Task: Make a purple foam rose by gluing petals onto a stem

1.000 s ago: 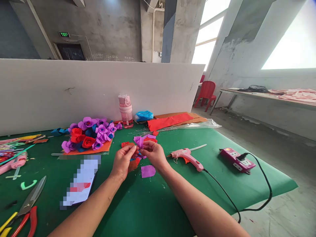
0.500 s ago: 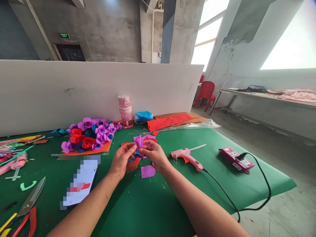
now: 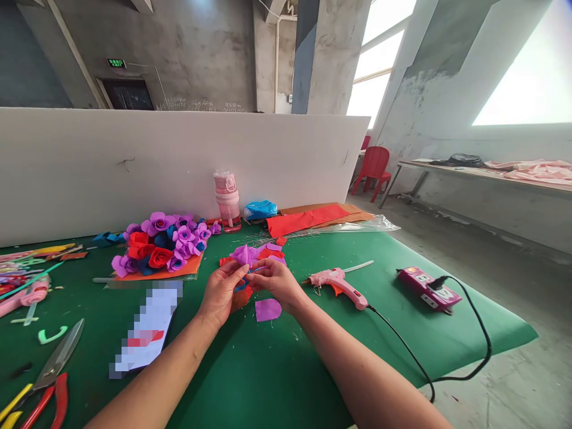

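My left hand [image 3: 222,290] and my right hand [image 3: 277,284] meet over the middle of the green table. Between the thumbs and fingertips of both is a purple paper petal [image 3: 243,255], gathered to a point at its top. Under and behind the fingers lie red, blue and purple paper pieces, partly hidden by the hands. One loose purple petal [image 3: 268,310] rests flat on the table just below my right hand. To the right lies a pink glue gun [image 3: 333,280], its nozzle towards my right hand.
Finished paper flowers [image 3: 167,244] sit at the left, near a pink bottle [image 3: 228,205]. A phone [image 3: 149,328] and red-and-yellow-handled scissors [image 3: 56,363] lie at the front left. A purple power strip [image 3: 428,290] with a black cord is at the right. Red paper [image 3: 308,220] lies behind.
The purple petal has turned and tipped to the left, showing a wider, cupped face. My fingertips have shifted slightly around its base. The other things stay where they were.
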Available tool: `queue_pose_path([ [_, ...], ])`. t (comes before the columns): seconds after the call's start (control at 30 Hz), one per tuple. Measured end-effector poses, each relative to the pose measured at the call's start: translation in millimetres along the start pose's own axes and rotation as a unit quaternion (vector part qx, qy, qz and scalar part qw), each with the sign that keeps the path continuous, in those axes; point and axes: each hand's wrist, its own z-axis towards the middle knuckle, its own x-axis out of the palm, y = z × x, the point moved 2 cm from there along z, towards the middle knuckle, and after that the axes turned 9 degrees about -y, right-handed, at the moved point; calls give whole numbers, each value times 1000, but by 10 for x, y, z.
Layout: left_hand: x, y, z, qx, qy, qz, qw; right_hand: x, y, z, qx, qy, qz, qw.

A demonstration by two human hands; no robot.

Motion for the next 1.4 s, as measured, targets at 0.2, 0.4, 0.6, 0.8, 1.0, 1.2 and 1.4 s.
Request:
queue_pose_path([
  [0.2,-8,-13,22,6,-4,-3,1000,-13,9,-1,13,-4,12,1000],
  [0.4,-15,31,14,-2,20,24,1000,-16,-1,-9,30,0,16,999],
  [0.6,-49,23,46,25,-3,19,1000,-5,22,-8,9,4,-13,1000],
  [0.8,-12,11,20,5,-20,-6,1000,-75,77,35,-90,-94,-33,991],
  [1.0,49,-13,-48,-22,-6,-19,1000,-9,134,-23,-81,-66,-18,994],
  [1.2,68,-15,-82,-40,4,-20,999,18,149,-54,-80,-58,-15,995],
  [1.4,81,-4,-96,-47,8,-22,999,-7,125,-21,-93,-75,-21,993],
])
